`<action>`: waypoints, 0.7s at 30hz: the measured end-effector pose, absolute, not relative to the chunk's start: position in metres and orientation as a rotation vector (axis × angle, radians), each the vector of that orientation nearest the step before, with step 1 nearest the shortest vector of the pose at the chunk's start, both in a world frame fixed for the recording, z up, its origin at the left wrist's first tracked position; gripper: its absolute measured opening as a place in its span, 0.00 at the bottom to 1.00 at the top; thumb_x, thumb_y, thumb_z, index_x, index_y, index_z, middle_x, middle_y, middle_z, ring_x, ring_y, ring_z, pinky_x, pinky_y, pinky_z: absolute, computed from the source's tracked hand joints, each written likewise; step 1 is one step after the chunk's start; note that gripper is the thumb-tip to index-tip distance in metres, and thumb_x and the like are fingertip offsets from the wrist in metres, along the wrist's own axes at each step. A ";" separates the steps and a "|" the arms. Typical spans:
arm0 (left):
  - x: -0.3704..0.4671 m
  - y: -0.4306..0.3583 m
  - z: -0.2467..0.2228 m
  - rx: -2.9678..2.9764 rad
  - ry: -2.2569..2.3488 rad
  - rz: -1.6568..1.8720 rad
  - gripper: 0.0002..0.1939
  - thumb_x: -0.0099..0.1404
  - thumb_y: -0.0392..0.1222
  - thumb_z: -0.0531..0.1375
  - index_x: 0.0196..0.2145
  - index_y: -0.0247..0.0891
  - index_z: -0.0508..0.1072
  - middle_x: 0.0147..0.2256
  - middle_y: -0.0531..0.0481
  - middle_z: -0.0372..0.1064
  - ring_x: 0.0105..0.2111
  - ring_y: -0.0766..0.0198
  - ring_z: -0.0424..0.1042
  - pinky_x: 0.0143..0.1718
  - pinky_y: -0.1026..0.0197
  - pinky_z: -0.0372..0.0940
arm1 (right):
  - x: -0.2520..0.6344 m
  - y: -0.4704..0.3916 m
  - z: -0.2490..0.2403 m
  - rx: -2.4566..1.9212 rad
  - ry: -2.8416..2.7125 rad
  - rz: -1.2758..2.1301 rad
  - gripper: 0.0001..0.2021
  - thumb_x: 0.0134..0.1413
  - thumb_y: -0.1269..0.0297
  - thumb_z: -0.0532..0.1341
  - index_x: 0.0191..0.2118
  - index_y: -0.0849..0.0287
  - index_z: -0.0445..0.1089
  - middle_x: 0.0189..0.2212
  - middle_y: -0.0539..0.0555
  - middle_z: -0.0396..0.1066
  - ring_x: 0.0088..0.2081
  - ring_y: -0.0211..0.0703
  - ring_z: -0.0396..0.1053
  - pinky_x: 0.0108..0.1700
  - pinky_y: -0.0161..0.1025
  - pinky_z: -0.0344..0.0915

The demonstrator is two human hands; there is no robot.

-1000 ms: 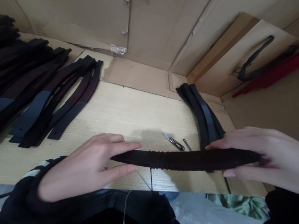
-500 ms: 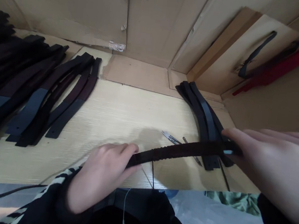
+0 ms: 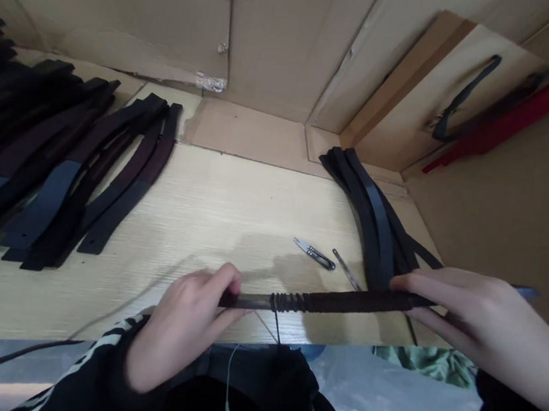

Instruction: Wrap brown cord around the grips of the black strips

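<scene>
A narrow dark strip [image 3: 357, 303] stretches between my two hands above the front of the table. My left hand [image 3: 188, 318] is closed on its left end, thumb on top. My right hand [image 3: 471, 316] grips the other end with thumb and fingers. Dark cord coils [image 3: 290, 302] go round the strip left of its middle, spaced unevenly. Bare grey surface shows between the coils and my left hand. From the coils a cord tail [image 3: 277, 329] runs down toward my lap. Thread snips [image 3: 314, 254] and a thin metal tool [image 3: 346, 270] lie just beyond the strip.
Several curved dark strips [image 3: 127, 181] are piled at the left of the table [image 3: 235, 201]. A smaller bundle of strips [image 3: 374, 211] lies at the right. Cardboard walls [image 3: 279, 39] stand behind. Green cloth [image 3: 430, 364] shows below the front edge, with a dark cable [image 3: 0, 358] at lower left.
The strip has turned and levelled in my hands, its right end lower. The coils now look looser, with bare surface showing beside them. The snips and metal tool are more exposed.
</scene>
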State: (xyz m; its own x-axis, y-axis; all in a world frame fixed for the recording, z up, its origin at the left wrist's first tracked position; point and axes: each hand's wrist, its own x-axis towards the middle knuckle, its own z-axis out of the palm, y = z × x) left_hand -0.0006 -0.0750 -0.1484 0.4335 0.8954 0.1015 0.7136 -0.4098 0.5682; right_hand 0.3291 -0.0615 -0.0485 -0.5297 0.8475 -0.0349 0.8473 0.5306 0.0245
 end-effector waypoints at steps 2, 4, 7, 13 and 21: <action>-0.008 -0.072 -0.143 2.135 1.236 0.431 0.10 0.62 0.39 0.58 0.42 0.40 0.66 0.36 0.49 0.74 0.34 0.59 0.74 0.33 0.58 0.70 | 0.326 -0.062 -0.050 1.465 2.777 0.077 0.11 0.63 0.60 0.48 0.37 0.54 0.67 0.30 0.52 0.72 0.31 0.44 0.69 0.34 0.40 0.59; -0.014 -0.070 -0.139 2.129 1.114 0.356 0.13 0.63 0.44 0.58 0.46 0.42 0.67 0.41 0.48 0.73 0.39 0.58 0.74 0.38 0.56 0.70 | 0.323 -0.061 -0.052 1.460 2.776 0.076 0.07 0.60 0.65 0.51 0.37 0.55 0.66 0.31 0.52 0.71 0.34 0.46 0.68 0.38 0.43 0.56; -0.017 -0.071 -0.135 2.149 0.974 0.297 0.13 0.65 0.48 0.55 0.46 0.42 0.68 0.41 0.49 0.73 0.40 0.58 0.73 0.39 0.56 0.70 | 0.322 -0.057 -0.055 1.454 2.655 -0.050 0.06 0.55 0.62 0.59 0.39 0.53 0.66 0.33 0.51 0.70 0.36 0.47 0.68 0.40 0.45 0.52; 0.002 -0.087 -0.147 2.345 1.127 0.323 0.05 0.64 0.38 0.56 0.38 0.37 0.69 0.32 0.48 0.71 0.31 0.54 0.72 0.30 0.50 0.69 | 0.322 -0.059 -0.053 1.353 2.456 -0.323 0.17 0.54 0.43 0.56 0.35 0.51 0.69 0.30 0.49 0.70 0.33 0.46 0.69 0.37 0.44 0.55; 0.005 -0.087 -0.145 2.232 1.278 0.107 0.05 0.64 0.38 0.54 0.38 0.38 0.68 0.30 0.49 0.73 0.29 0.54 0.73 0.30 0.50 0.69 | 0.296 -0.088 -0.053 1.366 2.681 0.562 0.16 0.65 0.61 0.48 0.33 0.58 0.70 0.31 0.55 0.74 0.29 0.48 0.68 0.35 0.46 0.58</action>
